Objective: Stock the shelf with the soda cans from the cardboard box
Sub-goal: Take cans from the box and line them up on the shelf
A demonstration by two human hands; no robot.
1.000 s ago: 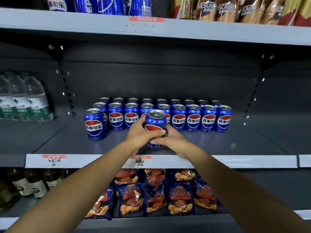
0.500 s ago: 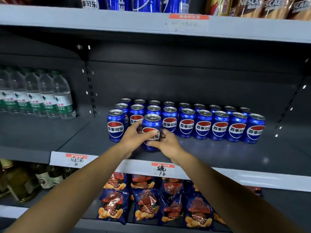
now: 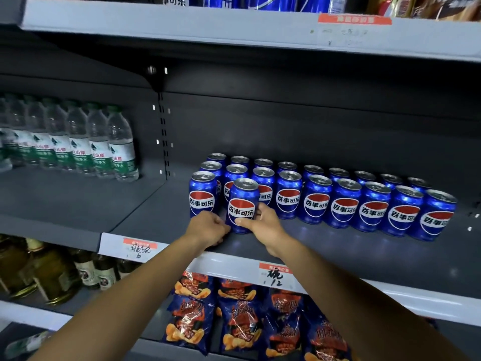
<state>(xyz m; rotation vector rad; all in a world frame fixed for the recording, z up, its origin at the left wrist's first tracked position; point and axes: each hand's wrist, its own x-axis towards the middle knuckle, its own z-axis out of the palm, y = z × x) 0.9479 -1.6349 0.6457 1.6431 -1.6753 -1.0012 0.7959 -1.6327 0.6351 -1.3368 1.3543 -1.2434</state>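
Observation:
A blue soda can [image 3: 243, 204] with a red, white and blue logo stands upright on the grey middle shelf [image 3: 325, 246], in front of the rows of like cans [image 3: 343, 201] and right of the front-left can [image 3: 202, 195]. My right hand [image 3: 263, 224] pinches its lower right side with thumb and fingers. My left hand [image 3: 208, 229] sits at its lower left with fingers curled against the can's base. The cardboard box is out of sight.
Water bottles [image 3: 99, 147] fill the shelf section to the left, past a slotted upright [image 3: 162, 131]. Snack bags [image 3: 234, 321] lie on the shelf below, glass bottles [image 3: 57, 272] at lower left. More cans and packets line the top shelf [image 3: 234, 29].
The can has come down onto the shelf and been turned so its logo faces forward. My view has swung left, so the cans now lie further right.

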